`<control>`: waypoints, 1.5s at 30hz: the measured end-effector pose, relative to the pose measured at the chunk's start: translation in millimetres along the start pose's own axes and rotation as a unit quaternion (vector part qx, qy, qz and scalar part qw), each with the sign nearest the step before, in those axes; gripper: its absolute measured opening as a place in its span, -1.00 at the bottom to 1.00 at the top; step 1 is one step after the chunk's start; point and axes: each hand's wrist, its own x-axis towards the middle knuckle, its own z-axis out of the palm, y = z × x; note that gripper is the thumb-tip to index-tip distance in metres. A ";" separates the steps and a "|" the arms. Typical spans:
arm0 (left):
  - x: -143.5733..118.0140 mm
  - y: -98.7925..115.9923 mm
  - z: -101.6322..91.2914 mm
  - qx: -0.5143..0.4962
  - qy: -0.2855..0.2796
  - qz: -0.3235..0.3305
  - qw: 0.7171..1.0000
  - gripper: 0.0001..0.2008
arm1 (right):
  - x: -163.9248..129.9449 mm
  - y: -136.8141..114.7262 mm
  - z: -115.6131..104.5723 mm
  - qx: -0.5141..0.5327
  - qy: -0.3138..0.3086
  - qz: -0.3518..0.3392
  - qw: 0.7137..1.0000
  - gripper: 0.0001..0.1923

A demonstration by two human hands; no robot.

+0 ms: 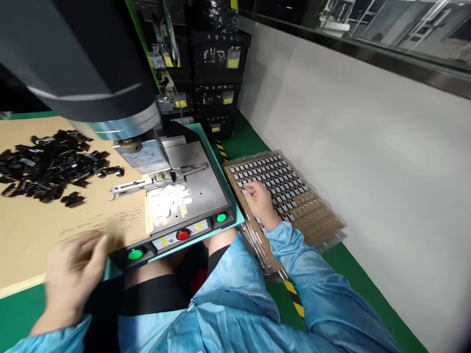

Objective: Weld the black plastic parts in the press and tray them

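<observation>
My right hand [259, 201] is over the near-left part of a clear plastic tray [316, 220] with rows of small white-and-dark parts [279, 179]. Its fingers are pinched together at a row; what they hold, if anything, is too small to make out. My left hand [73, 272] hovers at the worktable's front edge, left of the machine's green button. Its fingers are curled and smeared by motion, so I cannot see whether it holds anything. Between my hands is a bench press with a metal fixture [162, 177] on its steel plate [209, 191] and loose white pieces [169, 201].
The press head [110, 108] overhangs the fixture. A pile of black clip-like parts [55, 164] covers the table's left side, with tiny thin bits [99, 220] scattered nearer. Two green buttons and a red button [183, 235] line the machine's front. Black crates [217, 59] stand behind; a white wall [349, 122] is right.
</observation>
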 end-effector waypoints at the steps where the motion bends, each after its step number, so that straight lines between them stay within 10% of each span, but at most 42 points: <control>1: 4.9 4.3 9.9 -0.020 0.032 0.036 0.999 -0.82 | 4.1 -26.4 17.1 0.013 -0.041 -0.042 0.998 -0.82; 6: 36.8 41.4 58.4 0.010 0.003 0.185 0.983 -0.69 | 15.6 -112.7 88.6 -0.013 -0.197 -0.166 0.966 -0.78; 12: 56.7 56.7 76.8 0.046 -0.015 0.224 0.973 -0.70 | 21.7 -129.3 118.8 -0.080 -0.213 -0.186 0.956 -0.93; 45: 66.9 73.5 81.6 0.014 0.029 0.219 0.975 -0.75 | 19.4 -86.7 85.9 -0.016 -0.134 -0.146 0.980 -0.83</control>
